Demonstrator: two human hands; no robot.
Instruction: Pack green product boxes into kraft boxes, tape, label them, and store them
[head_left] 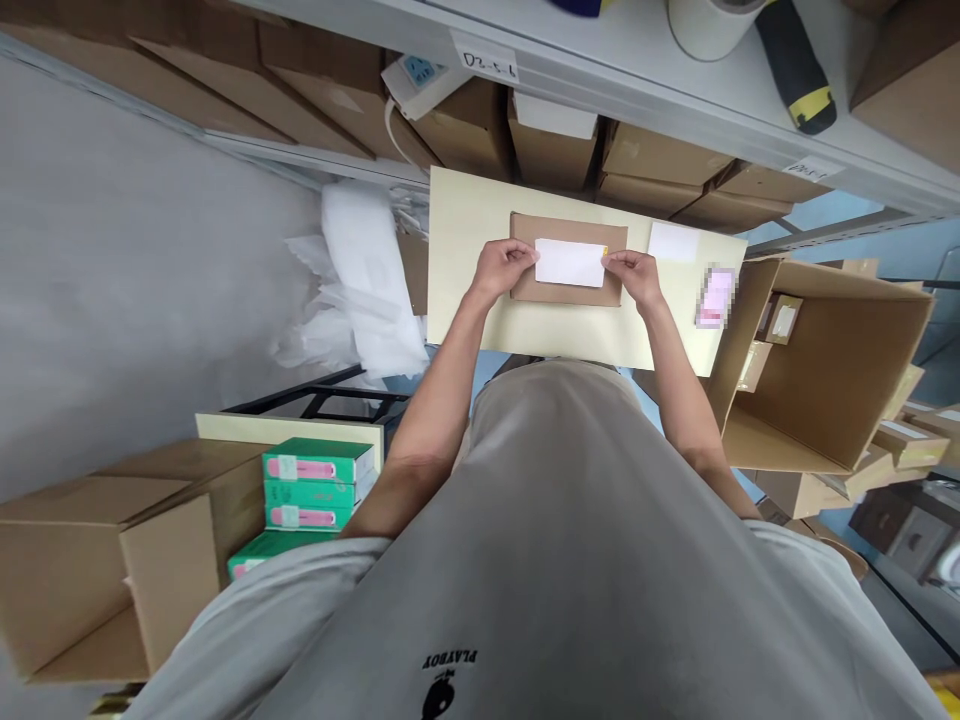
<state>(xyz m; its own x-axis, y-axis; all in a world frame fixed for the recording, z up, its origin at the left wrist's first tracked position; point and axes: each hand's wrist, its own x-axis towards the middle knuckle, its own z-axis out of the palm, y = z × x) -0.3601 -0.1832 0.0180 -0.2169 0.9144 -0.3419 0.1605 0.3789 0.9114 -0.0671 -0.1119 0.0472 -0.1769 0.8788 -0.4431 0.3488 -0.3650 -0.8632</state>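
- Head view: the left hand (504,270) pinches the left edge of a white label (570,263), thumb and finger together on it; the right hand (636,276) pinches the right edge, by an orange mark at its upper corner.
- The label lies over the middle of the cardboard box (577,230), nearly parallel to its long sides; from here I can't tell whether it touches the box yet.
- To do this neatly, I'd say, keep it lightly taut, square it to the box's edges, lower both ends evenly and smooth outward from the centre, so that no crease gets trapped.
- Both forearms reach forward, one to each side of the box, elbows bent outward; the wrists turn in so the fingertips face each other across it, a balanced hold.
- Under the box is a pale desk (461,240); right of the box, a white sheet (673,242) and a blurred pink item (716,297) lie on it.
- Farther right of the box stands a big open-topped carton (825,360); left of the box, white wrapping (367,270); beyond the box, a shelf (637,90).
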